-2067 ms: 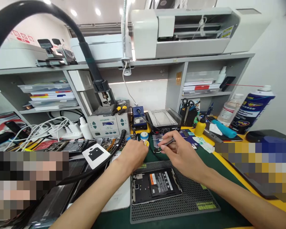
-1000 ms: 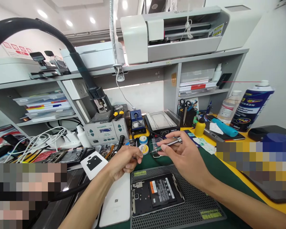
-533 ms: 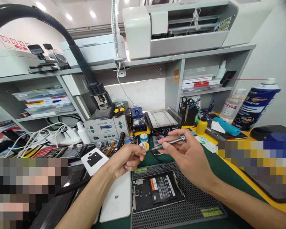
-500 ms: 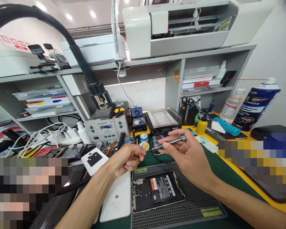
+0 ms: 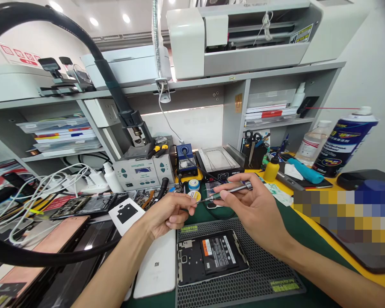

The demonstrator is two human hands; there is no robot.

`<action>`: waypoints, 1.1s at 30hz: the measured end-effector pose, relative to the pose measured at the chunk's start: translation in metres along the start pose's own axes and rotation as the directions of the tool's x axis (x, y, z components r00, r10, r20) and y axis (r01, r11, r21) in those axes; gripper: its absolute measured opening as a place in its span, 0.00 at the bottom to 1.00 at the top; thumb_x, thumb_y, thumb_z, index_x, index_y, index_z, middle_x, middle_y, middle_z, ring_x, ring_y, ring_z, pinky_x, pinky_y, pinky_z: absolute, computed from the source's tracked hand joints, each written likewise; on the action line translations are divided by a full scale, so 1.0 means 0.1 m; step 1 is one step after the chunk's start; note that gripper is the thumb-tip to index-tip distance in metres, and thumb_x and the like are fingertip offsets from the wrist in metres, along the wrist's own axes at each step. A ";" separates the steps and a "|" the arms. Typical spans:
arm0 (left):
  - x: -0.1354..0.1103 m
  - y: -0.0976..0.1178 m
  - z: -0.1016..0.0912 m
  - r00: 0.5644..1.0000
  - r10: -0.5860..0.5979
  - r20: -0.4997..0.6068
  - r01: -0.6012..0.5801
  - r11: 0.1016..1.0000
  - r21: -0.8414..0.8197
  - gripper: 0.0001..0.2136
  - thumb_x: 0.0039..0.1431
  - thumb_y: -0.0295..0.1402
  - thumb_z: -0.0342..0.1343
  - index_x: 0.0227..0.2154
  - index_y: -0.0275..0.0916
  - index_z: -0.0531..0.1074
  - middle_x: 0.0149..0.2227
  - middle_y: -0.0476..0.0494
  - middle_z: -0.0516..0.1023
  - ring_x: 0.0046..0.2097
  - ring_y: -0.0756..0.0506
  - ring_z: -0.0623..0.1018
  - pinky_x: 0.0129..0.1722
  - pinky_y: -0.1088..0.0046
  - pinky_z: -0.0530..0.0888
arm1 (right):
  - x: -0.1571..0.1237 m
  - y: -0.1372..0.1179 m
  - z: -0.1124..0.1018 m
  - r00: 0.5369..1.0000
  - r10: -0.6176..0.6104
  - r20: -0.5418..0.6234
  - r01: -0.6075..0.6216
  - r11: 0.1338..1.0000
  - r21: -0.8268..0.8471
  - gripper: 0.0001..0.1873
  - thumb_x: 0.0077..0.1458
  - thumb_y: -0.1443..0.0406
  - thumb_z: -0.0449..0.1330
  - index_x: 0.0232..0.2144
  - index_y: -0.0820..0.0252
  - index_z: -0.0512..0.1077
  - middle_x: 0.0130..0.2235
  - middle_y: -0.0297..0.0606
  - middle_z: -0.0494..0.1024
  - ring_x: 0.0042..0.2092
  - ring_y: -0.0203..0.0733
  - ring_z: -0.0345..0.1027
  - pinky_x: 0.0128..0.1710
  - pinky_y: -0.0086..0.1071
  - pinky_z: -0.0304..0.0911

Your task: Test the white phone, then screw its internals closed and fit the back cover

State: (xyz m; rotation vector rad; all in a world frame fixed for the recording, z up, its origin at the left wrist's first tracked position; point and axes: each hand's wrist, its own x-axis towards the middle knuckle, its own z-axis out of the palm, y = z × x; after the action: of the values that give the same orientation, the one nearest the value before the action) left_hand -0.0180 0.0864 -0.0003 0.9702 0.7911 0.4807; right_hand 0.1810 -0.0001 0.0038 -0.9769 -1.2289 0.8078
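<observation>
White back cover (image 5: 155, 267): lying face up at the left of the mat, near the left forearm; a small logo is showing on it, too small to read for sure.
Left hand (image 5: 167, 214): hovering above the green bench, thumb and forefinger pinching together right at the screwdriver's tip; whatever they are pinching is too small to see.
Opened phone (image 5: 211, 256): lying flat on the black work mat (image 5: 263, 265), back removed, battery showing an orange label with print too small to read.
Precision screwdriver (image 5: 229, 191): being held level in the air between the two hands, above the far edge of the mat, tip pointing left.
Handling: it is looking light, stiff and thin, a smooth metal shaft that could roll in the fingers; the thicker grip band near the tip seems the surest place to hold.
Right hand (image 5: 256, 209): closing thumb and fingers around the screwdriver's shaft, clamped on it.
Mat label: a green tag (image 5: 281, 285) at the near right corner, text unreadable.
Spray can (image 5: 345, 143): standing at far right, blue with yellow lettering, not legible.
</observation>
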 end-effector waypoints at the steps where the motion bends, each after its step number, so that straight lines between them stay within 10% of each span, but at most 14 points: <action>1: 0.00 0.00 0.00 1.000 -0.001 0.005 0.001 1.000 -0.002 0.07 0.53 0.27 0.60 0.23 0.32 0.70 0.23 0.50 0.73 0.13 0.62 0.53 0.11 0.83 0.44 | 0.00 0.00 0.00 1.000 0.003 -0.001 -0.003 1.000 -0.001 0.13 0.59 0.63 0.65 0.43 0.55 0.64 0.41 0.39 0.82 0.40 0.43 0.81 0.44 0.37 0.81; 33: 0.03 -0.01 -0.01 1.000 -0.018 0.017 0.018 1.000 -0.019 0.10 0.54 0.32 0.64 0.24 0.32 0.71 0.24 0.51 0.72 0.14 0.62 0.54 0.10 0.84 0.45 | 0.00 -0.01 0.01 1.000 -0.009 -0.017 0.009 1.000 0.004 0.14 0.58 0.63 0.66 0.42 0.55 0.65 0.39 0.37 0.82 0.40 0.42 0.81 0.42 0.33 0.81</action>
State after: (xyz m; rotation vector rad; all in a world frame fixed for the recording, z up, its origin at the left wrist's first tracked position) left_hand -0.0167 0.0879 -0.0027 0.9472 0.7784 0.4633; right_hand 0.1801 0.0000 0.0047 -0.9720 -1.2161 0.7931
